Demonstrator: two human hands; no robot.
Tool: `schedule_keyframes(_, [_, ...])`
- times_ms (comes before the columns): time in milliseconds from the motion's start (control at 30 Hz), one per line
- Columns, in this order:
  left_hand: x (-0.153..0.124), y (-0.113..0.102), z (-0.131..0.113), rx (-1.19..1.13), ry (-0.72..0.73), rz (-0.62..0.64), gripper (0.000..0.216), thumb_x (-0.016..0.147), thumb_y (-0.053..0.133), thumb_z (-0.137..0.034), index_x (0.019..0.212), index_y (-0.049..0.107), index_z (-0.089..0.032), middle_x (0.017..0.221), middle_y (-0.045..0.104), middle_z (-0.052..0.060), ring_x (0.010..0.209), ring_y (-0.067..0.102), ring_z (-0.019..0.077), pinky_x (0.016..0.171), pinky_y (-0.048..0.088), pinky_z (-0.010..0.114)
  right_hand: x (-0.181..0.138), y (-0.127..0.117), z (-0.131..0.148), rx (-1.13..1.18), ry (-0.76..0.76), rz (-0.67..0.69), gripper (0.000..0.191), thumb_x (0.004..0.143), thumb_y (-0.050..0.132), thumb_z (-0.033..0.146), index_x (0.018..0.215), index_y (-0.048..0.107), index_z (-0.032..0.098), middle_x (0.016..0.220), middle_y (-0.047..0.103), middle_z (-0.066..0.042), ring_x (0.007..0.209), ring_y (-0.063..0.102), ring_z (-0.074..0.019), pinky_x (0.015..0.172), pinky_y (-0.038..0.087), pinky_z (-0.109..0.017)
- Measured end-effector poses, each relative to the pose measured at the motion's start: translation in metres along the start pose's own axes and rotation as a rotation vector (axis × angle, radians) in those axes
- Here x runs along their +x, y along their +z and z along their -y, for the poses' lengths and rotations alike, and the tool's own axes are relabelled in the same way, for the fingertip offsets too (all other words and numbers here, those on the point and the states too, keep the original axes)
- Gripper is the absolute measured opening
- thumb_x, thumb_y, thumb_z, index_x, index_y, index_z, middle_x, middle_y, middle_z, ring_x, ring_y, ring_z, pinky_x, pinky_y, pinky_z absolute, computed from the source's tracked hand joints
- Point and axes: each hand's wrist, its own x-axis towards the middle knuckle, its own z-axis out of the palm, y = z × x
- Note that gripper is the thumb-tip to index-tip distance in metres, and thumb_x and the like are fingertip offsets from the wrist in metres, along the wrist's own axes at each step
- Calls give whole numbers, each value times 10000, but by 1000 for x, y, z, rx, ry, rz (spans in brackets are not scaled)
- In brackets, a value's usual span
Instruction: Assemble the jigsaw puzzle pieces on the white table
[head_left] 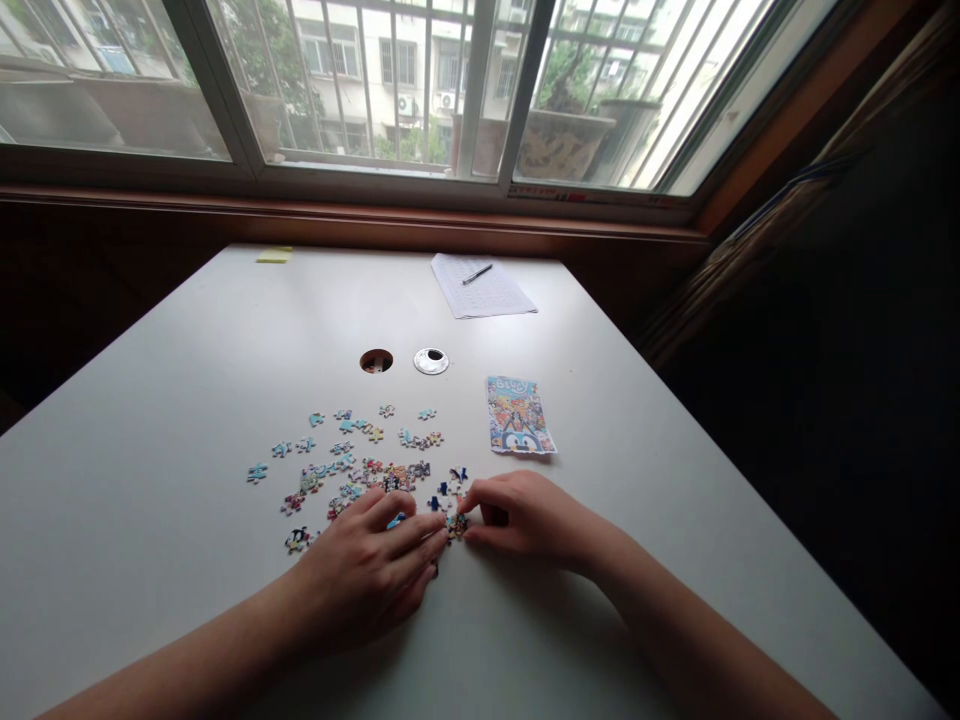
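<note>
Has pieces on the table, ten to one o'clock from the left hand; rests it over some, cannot tell if gripping. With the curled right hand, touches others at its nine, cannot tell if pinching; has the card at its twelve.

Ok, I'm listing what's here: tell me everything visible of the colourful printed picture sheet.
The colourful, rectangular printed sheet looks like thin paper. White lettering, apparently "Bluey", tops many small orange and blue figures; a large blue cartoon head peeks up from the bottom. It lies face up on the white tabletop, lower edge seemingly slightly lifted, just beyond the bare right hand; no hand touches it.
</note>
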Motion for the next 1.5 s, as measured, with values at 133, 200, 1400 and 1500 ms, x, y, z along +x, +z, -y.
schedule_keyframes(133, [1, -1, 0, 11, 2, 2, 358, 926, 613, -251, 1280, 648, -210, 1243, 703, 22, 1013, 558, 242, 910, 444, 435, -1, 1, 4, -17, 14, -15, 211, 823, 710, 211, 1032, 724, 227, 760, 704, 8, 664, 593, -126, 624, 358, -220])
schedule_keyframes(200, [1, -1, 0, 16, 4, 7, 362, 927, 612, -255, 1285, 644, -210, 1236, 701, 34, 1009, 562, 240, 905, 448, 432, -2, 1, 5, -17, 14, -12, 211, 825, 707, 215, 1035, 719, 230, 755, 699, 9, 663, 590, -128, 623, 354, -221])
schedule_keyframes(1400, [5, -10, -1, -77, -38, -147, 235, 848, 621, -124, 1071, 671, -179, 1006, 711, 49, 883, 532, 212, 815, 468, 380, -5, -2, -8, -195, -287, -89, 182, 936, 647, 313, 1000, 817, 323, 680, 627, -11, 571, 494, -111, 560, 290, -268])
schedule_keyframes(1500, [4, -14, 1, -127, -39, -212, 165, 810, 619, -79, 930, 654, -186, 872, 697, 33, 797, 511, 192, 747, 466, 365, -5, -1, -11, -150, -317, -93, 193, 947, 632, 325, 1015, 812, 324, 653, 602, -3, 573, 496, -116, 563, 296, -273])
